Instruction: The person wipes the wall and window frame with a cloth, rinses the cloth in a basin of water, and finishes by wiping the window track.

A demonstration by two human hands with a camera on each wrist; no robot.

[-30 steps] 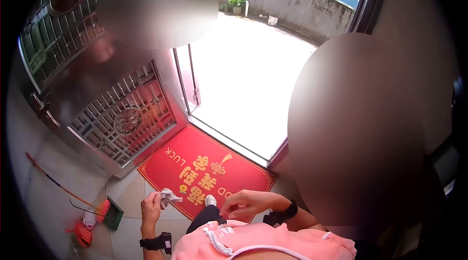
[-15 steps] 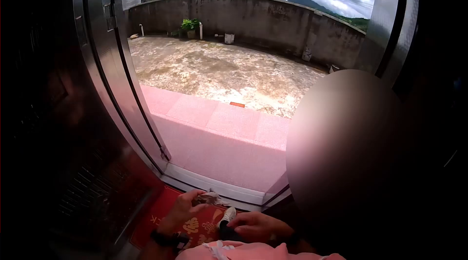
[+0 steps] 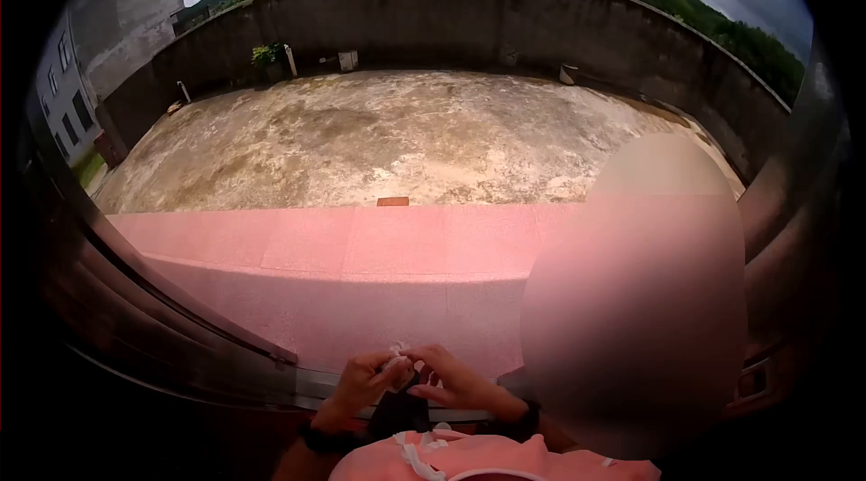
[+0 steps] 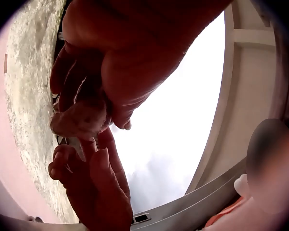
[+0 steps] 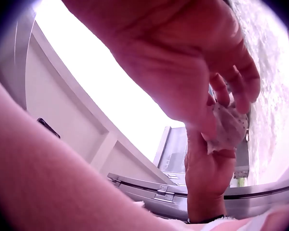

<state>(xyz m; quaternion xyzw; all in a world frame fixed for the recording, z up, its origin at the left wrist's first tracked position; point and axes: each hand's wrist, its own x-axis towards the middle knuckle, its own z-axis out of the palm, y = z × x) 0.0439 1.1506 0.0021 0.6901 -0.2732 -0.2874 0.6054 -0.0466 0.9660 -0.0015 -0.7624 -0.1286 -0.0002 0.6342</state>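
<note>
My left hand point(image 3: 368, 384) has its fingers and thumb curled round a small, crumpled, off-white soft wad point(image 5: 226, 127), which looks like thin cloth or tissue and has dark specks on it. The wad sits at my left fingertips, between my two hands, and a pale end of it sticks up above them. My right hand point(image 3: 458, 384) is just beside it, loosely open with the fingers bent and the thumb spread away from them; its index fingertip reaches the wad's edge, but I cannot tell whether it presses on it.

Behind my hands, black bands point(image 3: 521, 422) circle my wrists, and nearer my body is my pink top with white trim point(image 3: 564, 458). Dark trousers point(image 3: 401, 415) show below and between the hands. Ahead of my hands lies a broad pink tiled step point(image 3: 397, 247), then a flat reddish-brown block point(image 3: 392, 201) at its far edge. Well beyond my hands, a stained concrete yard point(image 3: 361, 138) runs to a dark grey wall point(image 3: 433, 17), with a leafy green plant point(image 3: 268, 55) ahead and to their left.
</note>
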